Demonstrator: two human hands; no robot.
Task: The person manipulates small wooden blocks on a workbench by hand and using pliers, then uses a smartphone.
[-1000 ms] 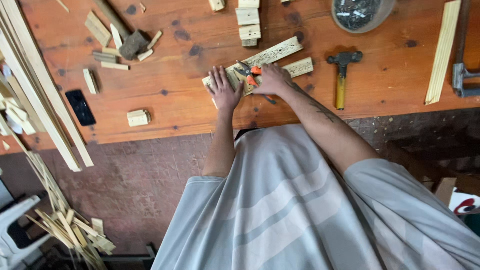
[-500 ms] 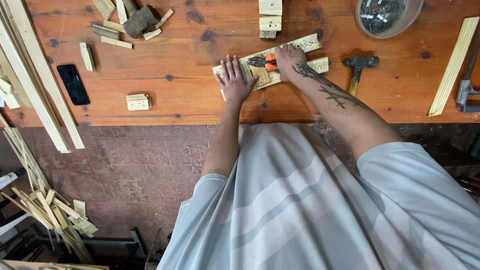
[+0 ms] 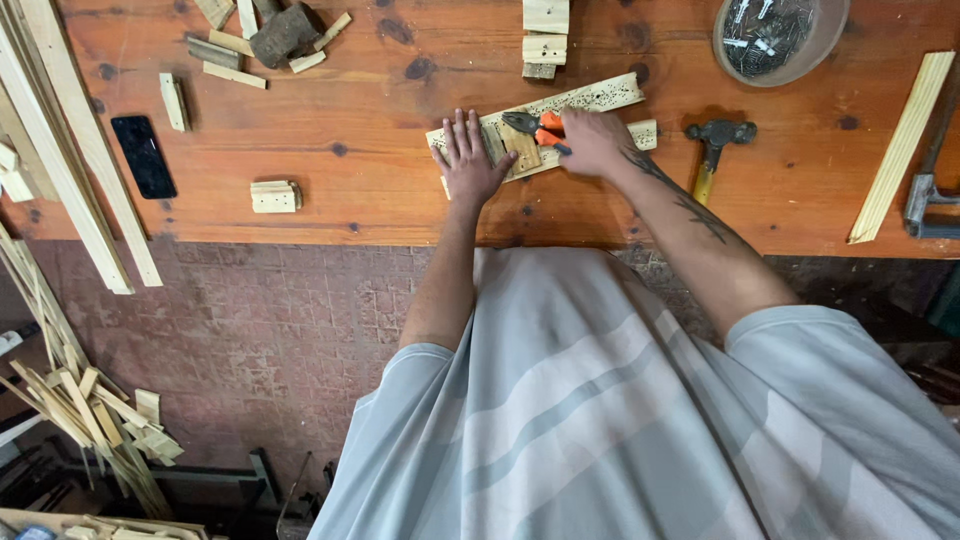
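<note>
Both hands have hardly moved. Left hand [image 3: 470, 160] still lies flat and open, pressing the pale wood strips [image 3: 590, 98] onto the orange workbench [image 3: 380, 190]. Right hand [image 3: 592, 140] stays closed around orange-handled pliers [image 3: 532, 125], nose on the small wood block [image 3: 521, 147].

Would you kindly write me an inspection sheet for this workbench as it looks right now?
Surface: orange-stained wooden bench, knotty.
Job's things: pale wood strips under both hands; orange-handled pliers on them.
Clutter: hammer, bowl of nails, black phone, small block, offcuts, long slats.
Grippers: left hand flat on the strips; right hand holding the pliers.
Cables: nothing seen.
Surroundings: brick floor, scrap sticks.
</note>
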